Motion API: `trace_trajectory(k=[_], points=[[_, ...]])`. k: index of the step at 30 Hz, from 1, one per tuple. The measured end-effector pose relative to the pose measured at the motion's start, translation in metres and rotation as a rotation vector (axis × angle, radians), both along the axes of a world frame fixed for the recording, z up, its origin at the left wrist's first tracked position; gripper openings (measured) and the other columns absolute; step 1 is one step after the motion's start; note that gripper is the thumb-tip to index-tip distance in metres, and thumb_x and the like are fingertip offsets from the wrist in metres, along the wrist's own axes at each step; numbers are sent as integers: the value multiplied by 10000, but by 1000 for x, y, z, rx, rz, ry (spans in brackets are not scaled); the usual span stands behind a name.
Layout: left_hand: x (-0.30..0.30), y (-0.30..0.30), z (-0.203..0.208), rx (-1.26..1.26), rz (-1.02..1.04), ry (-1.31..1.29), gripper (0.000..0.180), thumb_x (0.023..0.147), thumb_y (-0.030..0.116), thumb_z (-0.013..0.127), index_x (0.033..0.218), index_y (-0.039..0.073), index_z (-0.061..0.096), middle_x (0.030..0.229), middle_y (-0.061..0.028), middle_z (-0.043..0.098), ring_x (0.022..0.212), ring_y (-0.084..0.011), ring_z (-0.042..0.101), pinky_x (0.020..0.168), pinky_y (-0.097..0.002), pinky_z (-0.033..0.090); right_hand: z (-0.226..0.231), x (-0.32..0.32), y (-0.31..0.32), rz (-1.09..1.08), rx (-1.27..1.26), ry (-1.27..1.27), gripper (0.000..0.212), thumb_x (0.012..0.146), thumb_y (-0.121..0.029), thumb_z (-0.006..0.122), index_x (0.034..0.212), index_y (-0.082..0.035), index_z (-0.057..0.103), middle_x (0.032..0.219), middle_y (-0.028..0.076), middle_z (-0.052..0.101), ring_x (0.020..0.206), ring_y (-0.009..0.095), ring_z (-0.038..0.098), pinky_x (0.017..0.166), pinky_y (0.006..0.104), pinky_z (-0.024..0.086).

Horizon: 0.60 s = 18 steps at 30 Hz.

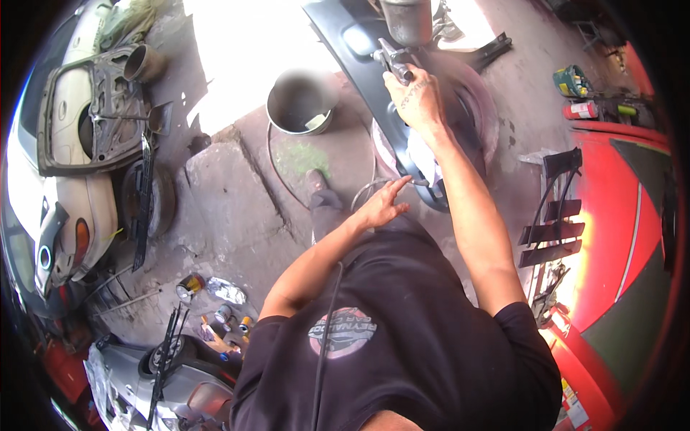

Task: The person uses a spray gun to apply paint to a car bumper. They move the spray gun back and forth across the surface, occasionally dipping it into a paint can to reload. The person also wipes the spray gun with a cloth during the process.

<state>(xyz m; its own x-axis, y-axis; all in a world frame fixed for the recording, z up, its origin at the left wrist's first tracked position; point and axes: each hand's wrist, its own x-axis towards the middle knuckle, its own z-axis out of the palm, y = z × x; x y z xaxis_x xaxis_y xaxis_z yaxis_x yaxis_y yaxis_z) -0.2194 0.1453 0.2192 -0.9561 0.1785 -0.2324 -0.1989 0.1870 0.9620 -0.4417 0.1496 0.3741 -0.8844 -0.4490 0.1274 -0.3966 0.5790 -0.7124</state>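
Observation:
My right hand (420, 104) is wrapped round the handle of a spray gun (394, 60), reaching out over a dark, glossy car body panel (377, 97). A grey cup-like container (407, 25) shows just beyond the gun; I cannot tell whether it is fixed to it. The panel lies slanted across a round, pale-rimmed support (489, 118). Close to the panel's near end is my left hand (383, 207), with fingers stretched and nothing seen in it. A thin hose (365, 190) curves beside that hand. Part of the gun is hidden by my right fingers.
A bucket (298, 108) stands left of the panel. Further left are a stripped car door (93, 111), a tire (154, 197) and a pale car (93, 208). Cans (190, 286) lie at lower left. A red car (611, 223) and a black slatted part (553, 230) flank the right.

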Motion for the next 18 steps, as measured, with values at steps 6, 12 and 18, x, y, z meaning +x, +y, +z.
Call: trace_trajectory(k=[6,12,18], points=[[20,-83,-10,-14,-135,-155,695,945,224,689,1557,64,403,1448,-245,547,1359,-381,520,1111,-463,445,22,31,-29,-111,128,-278,368,933,-330,657,1048,14,718,869,255,727,911,426,724,838,463,549],[81,-176,-92,-127,-137,-246,645,904,235,707,1490,73,493,1319,-268,639,1237,-404,623,1039,-469,495,33,28,-46,-242,152,-102,329,941,-322,677,970,3,710,807,233,719,846,425,720,794,474,546],[137,-252,-145,-338,-104,-328,572,904,245,688,1422,33,565,1182,-273,706,1116,-393,690,960,-457,544,40,35,-69,-245,228,-147,317,930,-306,687,977,7,716,832,238,722,860,419,720,785,464,542]])
